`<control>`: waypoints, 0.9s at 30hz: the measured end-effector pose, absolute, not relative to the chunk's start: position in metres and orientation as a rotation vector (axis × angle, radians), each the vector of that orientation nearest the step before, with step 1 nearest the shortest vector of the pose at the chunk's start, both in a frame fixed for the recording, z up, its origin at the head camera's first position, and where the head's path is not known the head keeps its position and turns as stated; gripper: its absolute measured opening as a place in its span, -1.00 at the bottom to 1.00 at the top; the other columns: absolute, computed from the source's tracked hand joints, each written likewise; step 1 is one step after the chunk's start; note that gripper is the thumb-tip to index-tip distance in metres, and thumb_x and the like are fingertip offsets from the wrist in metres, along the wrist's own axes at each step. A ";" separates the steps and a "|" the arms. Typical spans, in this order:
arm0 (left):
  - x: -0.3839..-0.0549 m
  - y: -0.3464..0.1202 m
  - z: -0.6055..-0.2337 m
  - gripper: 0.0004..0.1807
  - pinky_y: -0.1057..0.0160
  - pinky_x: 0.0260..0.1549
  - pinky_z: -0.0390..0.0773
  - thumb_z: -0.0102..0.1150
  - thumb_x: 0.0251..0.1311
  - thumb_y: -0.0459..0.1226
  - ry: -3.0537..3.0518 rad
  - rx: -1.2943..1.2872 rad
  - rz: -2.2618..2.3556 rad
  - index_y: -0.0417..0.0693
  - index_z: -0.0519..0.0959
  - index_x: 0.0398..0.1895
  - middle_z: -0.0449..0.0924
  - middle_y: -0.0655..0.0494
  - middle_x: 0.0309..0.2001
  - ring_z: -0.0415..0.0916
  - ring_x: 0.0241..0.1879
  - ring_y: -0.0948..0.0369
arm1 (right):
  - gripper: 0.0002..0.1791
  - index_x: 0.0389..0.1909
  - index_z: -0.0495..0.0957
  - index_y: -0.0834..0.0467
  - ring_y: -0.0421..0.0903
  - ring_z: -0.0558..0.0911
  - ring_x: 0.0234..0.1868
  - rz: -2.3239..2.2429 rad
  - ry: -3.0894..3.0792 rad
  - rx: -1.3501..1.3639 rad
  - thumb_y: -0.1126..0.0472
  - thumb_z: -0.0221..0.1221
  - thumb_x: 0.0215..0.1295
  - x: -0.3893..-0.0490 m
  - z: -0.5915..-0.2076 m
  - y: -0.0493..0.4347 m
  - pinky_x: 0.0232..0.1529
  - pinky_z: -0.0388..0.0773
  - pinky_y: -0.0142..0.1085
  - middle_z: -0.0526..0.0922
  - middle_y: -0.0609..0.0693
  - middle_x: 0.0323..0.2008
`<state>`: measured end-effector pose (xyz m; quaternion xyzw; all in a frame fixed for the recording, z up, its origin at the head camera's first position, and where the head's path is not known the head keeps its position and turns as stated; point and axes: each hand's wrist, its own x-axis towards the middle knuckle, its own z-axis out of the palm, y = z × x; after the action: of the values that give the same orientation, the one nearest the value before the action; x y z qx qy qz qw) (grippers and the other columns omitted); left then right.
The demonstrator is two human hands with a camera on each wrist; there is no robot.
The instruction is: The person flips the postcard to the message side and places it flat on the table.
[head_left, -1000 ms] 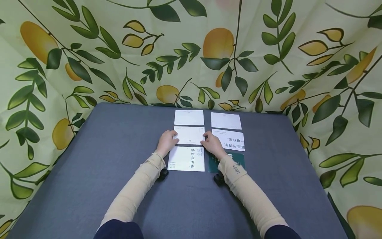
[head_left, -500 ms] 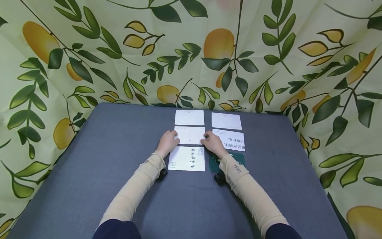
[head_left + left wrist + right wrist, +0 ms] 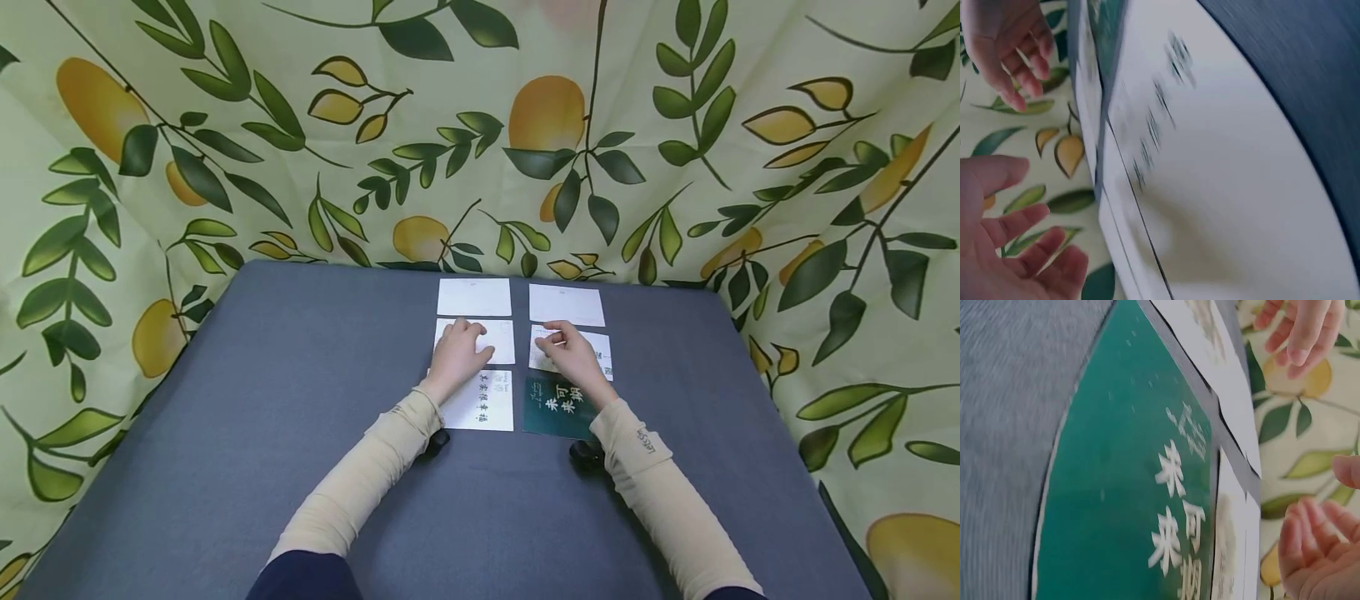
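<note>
Six cards lie in two columns on the table. My left hand is raised over the middle-left white card, its fingers loosely bent and holding nothing. In the left wrist view that hand is apart from the cards. My right hand hovers over the middle-right white card, fingers slightly bent with nothing between them. Nearer me are a white card with a column of dark characters and a green card with white characters. The left hand partly covers the former.
Two white cards, left and right, lie at the back of the dark grey-blue table. A leaf-and-fruit patterned cloth hangs behind. A dark device sits under the right wrist.
Both hands have let go of the middle-left card's side edges and lifted. The left hand moved right over that card; the right hand moved right, uncovering much of the green card.
</note>
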<state>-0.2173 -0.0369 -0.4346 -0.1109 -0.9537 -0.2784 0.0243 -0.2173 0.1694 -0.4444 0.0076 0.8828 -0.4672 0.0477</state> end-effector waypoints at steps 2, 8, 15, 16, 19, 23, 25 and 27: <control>-0.215 -0.026 -0.435 -0.57 0.06 -0.01 0.45 0.13 0.20 -0.15 -2.960 -0.385 -1.017 -0.21 0.50 0.07 0.47 -0.18 -0.01 0.40 0.01 -0.04 | -0.45 0.25 0.28 0.18 0.05 0.52 -0.07 -1.445 2.697 0.091 0.02 0.07 0.32 -0.214 -0.442 0.179 -0.26 0.47 -0.30 0.49 0.17 -0.02; -0.211 0.001 -0.442 -0.47 -0.03 0.23 0.34 -0.08 0.34 -0.16 -2.976 -0.522 -1.448 -0.31 0.30 0.27 0.29 -0.32 0.22 0.28 0.25 -0.13 | -0.28 0.34 0.14 0.19 0.21 0.25 0.27 -1.450 2.720 0.353 -0.13 0.05 0.30 -0.225 -0.470 0.215 0.20 0.30 0.10 0.22 0.26 0.29; -0.209 0.022 -0.445 -0.45 -0.09 0.31 0.19 -0.38 0.43 -0.18 -2.967 -0.463 -1.807 -0.34 0.10 0.37 0.13 -0.27 0.37 0.07 0.40 -0.11 | -0.10 0.45 -0.20 0.18 0.27 -0.03 0.44 -1.382 2.564 0.423 -0.17 -0.01 0.32 -0.215 -0.463 0.230 0.36 0.00 0.20 -0.14 0.33 0.44; -0.209 0.024 -0.445 -0.43 -0.09 0.33 0.16 -0.41 0.43 -0.14 -2.961 -0.428 -1.877 -0.32 0.07 0.39 0.10 -0.24 0.40 0.03 0.42 -0.09 | -0.10 0.46 -0.27 0.20 0.27 -0.10 0.45 -1.403 2.515 0.412 -0.11 -0.01 0.34 -0.210 -0.456 0.228 0.39 -0.05 0.18 -0.20 0.34 0.44; -0.210 0.027 -0.445 -0.36 -0.08 0.37 0.06 -0.50 0.43 -0.04 -2.914 -0.328 -2.087 -0.26 0.00 0.42 0.02 -0.16 0.44 -0.07 0.45 -0.05 | -0.07 0.44 -0.40 0.23 0.28 -0.20 0.46 -1.464 2.427 0.384 -0.03 -0.01 0.37 -0.204 -0.447 0.229 0.42 -0.15 0.16 -0.32 0.36 0.44; -0.213 0.028 -0.450 -0.33 -0.05 0.41 -0.05 -0.52 0.42 0.00 -2.837 -0.241 -2.228 -0.26 -0.05 0.43 -0.09 -0.15 0.47 -0.18 0.48 -0.04 | -0.05 0.44 -0.45 0.24 0.25 -0.25 0.47 -1.524 2.390 0.388 -0.03 -0.02 0.37 -0.204 -0.450 0.231 0.43 -0.18 0.14 -0.39 0.34 0.44; -0.214 0.028 -0.451 -0.32 -0.05 0.42 -0.10 -0.50 0.41 0.00 -2.819 -0.220 -2.248 -0.26 -0.08 0.44 -0.14 -0.14 0.48 -0.23 0.49 -0.03 | -0.04 0.43 -0.45 0.25 0.23 -0.25 0.48 -1.555 2.385 0.398 -0.04 -0.01 0.37 -0.205 -0.452 0.231 0.43 -0.18 0.12 -0.40 0.33 0.45; -0.214 0.028 -0.451 -0.31 -0.05 0.42 -0.13 -0.50 0.41 0.00 -2.824 -0.209 -2.246 -0.25 -0.11 0.45 -0.18 -0.13 0.49 -0.27 0.49 -0.02 | -0.05 0.43 -0.44 0.26 0.21 -0.19 0.47 -1.592 2.377 0.407 -0.04 -0.01 0.37 -0.205 -0.455 0.232 0.44 -0.15 0.10 -0.36 0.32 0.45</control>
<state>-0.2141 0.0276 -0.4514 -0.0563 -0.7597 -0.6041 -0.2341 -0.2051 0.2317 -0.4551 0.1399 0.8161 -0.5465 0.1257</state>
